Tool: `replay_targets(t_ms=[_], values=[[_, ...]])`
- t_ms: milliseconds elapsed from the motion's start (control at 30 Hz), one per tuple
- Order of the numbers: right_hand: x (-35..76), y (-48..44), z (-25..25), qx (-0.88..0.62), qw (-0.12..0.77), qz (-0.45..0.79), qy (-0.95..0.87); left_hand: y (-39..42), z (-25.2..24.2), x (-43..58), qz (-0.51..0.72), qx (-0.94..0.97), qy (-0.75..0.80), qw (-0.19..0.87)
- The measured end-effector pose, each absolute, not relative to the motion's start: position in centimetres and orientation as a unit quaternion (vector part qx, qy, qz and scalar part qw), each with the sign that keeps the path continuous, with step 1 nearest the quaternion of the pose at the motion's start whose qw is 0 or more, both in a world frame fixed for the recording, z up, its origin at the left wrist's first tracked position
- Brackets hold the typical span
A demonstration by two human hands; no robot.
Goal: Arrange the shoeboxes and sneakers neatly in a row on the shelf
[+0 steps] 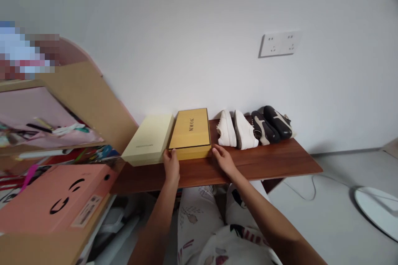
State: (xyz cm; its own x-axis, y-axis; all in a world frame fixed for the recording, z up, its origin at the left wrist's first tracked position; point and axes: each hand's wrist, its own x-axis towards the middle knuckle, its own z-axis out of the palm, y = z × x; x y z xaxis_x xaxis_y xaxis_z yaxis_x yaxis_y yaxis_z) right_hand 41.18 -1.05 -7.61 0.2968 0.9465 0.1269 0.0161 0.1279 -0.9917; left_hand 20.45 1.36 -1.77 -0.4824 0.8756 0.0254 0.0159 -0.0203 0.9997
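A yellow shoebox (190, 130) with dark edging and "MMOK" on its lid lies closed on a reddish-brown wooden board (248, 167). My left hand (171, 165) grips its front left corner, fingers partly hidden in the narrow gap beside a cream shoebox (151, 136). At the front right corner, my right hand (223, 159) presses against the side with fingers close together. Between them, the two hands hold the yellow box. To its right stand a pair of white sneakers (245, 130) and a pair of black-and-beige shoes (273, 124).
The wall rises directly behind the board, with a double socket (278, 44) on it. At the left, a cluttered shelf (87, 95) and a pink box (59, 198) stand close by. A cable (313, 190) and a round white base (377, 207) are on the floor at right.
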Motion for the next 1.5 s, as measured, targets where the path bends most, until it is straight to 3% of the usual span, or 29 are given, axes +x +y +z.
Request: replay_targets(t_ms=[133, 333, 733, 1033, 1200, 1367, 1500], values=[[46.3, -3.6, -7.2, -0.544, 0.649, 0.315, -0.428, -2.3, -1.7, 23.3, 0.608, 0.483, 0.588, 0.228], [54.7, -4.9, -7.8, -0.652, 0.653, 0.177, -0.342, -4.6, -2.8, 31.7, 0.489, 0.625, 0.451, 0.409], [58.0, -1.1, -7.1, -0.670, 0.539, 0.278, -0.428, 5.0, -5.5, 39.9, 0.484, 0.484, 0.534, 0.497], [59.2, -0.6, -5.3, -0.629, 0.526, 0.330, -0.468, 5.7, -1.7, 40.3, 0.432, 0.593, 0.543, 0.409], [58.4, -0.8, -3.5, -0.672, 0.440, 0.219, -0.553, 5.2, -0.1, 40.4, 0.369, 0.689, 0.531, 0.327], [56.5, -0.1, -1.0, -0.733, 0.232, 0.096, -0.632, 4.9, 0.4, 41.1, 0.373, 0.719, 0.507, 0.294], [56.0, 0.8, 0.5, -0.726, 0.133, 0.036, -0.674, 5.0, 0.4, 41.6, 0.393, 0.718, 0.500, 0.285]])
